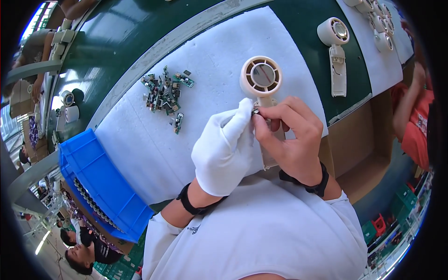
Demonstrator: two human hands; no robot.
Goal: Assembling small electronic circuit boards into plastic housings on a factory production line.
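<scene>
Over the white foam sheet, my two hands meet at a small dark metallic part, most of it covered by fingertips. My left hand, in a white glove, is closed with its fingertips pressed at this part. Bare and pinching with thumb and forefinger, my right hand grips it from the other side. Beneath them lies a cream handheld fan, its round ringed head pointing away from me and its handle mostly hidden by my hands. Several small green circuit boards are heaped to the left.
A blue plastic bin stands at the left. Another cream fan with an opened handle lies on the green table, and several fan heads sit at the far right. A cardboard box is at the right; other people are nearby.
</scene>
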